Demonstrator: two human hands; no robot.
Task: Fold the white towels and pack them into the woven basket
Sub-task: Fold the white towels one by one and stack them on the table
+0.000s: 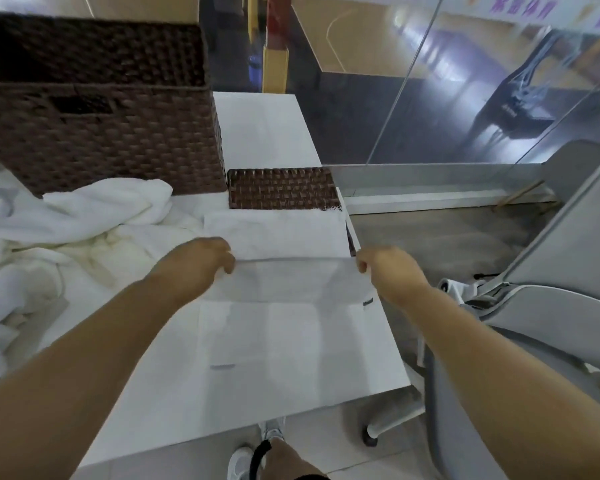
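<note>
A thin white towel (284, 237) lies spread on the white table (264, 133), its far part draped over a flat brown woven lid (281, 187). My left hand (205, 261) pinches the towel's fold edge on the left. At the right end of the same fold, by the table's edge, my right hand (388, 271) pinches it too. The fold is lifted a little above the near part of the towel (284, 334). The large dark brown woven basket (97, 133) stands at the back left; what lies inside it is too dark to tell.
A heap of crumpled white towels (66, 237) covers the table's left side. A grey office chair (534, 323) stands close on the right. A glass wall (430, 98) rises behind the table. My shoes (253, 455) show below the near table edge.
</note>
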